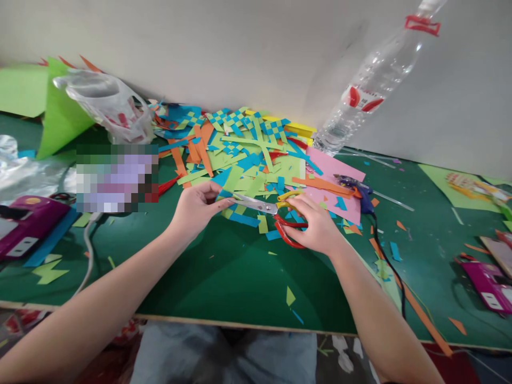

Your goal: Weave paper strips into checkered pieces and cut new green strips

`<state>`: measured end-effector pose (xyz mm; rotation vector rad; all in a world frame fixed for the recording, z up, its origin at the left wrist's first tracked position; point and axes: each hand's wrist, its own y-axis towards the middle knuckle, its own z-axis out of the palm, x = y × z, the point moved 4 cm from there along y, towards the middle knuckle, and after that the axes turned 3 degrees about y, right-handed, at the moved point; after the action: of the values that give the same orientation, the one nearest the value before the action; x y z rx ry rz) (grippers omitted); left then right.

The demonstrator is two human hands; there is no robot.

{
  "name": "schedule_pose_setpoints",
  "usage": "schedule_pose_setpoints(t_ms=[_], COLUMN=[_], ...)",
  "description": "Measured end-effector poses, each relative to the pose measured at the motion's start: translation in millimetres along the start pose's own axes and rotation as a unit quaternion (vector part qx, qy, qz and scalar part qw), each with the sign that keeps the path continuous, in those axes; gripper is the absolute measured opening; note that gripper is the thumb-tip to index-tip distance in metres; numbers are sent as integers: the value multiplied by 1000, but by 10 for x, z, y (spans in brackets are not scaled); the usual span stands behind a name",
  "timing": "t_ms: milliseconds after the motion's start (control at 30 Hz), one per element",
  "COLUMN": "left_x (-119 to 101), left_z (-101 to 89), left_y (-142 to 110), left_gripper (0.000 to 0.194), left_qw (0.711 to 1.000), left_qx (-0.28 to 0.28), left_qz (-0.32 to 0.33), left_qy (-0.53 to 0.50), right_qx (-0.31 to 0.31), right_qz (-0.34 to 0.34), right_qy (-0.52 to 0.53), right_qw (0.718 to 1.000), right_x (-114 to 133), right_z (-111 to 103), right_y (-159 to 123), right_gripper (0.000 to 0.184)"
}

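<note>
My right hand (314, 221) has its fingers in the handles of a pair of scissors (260, 205), one loop yellow and the other red. The blades point left and reach my left hand (200, 205). Between thumb and fingers, my left hand pinches a piece of woven blue and green paper (228, 184); the fingers partly cover it. Whether the blades are cutting into the paper I cannot tell. Just beyond both hands lies a heap of green, blue and orange paper strips (240, 144), with several checkered woven pieces on top.
A tall plastic bottle (366, 96) leans against the wall at the back right. A blue glue gun (362, 198) with a black cord rests on pink paper (332, 170). Purple devices (28, 224) stand at both sides, and a plastic bag (112, 104) sits back left. Paper scraps dot the green table (240, 277).
</note>
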<state>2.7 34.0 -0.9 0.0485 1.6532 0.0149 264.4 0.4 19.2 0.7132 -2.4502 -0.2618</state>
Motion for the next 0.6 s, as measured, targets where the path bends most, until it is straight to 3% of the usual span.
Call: schedule_pose_setpoints(t_ms=[600], left_x=[-26], left_z=[34], left_y=[8], left_gripper=[32], left_qw=[1000], left_qx=[-1], left_qz=[-6], left_qy=[-13], right_qx=[13], right_qz=[0], right_qy=[3], right_qw=[1000], right_x=[31], right_z=[-3], right_y=[-2], right_gripper=[45])
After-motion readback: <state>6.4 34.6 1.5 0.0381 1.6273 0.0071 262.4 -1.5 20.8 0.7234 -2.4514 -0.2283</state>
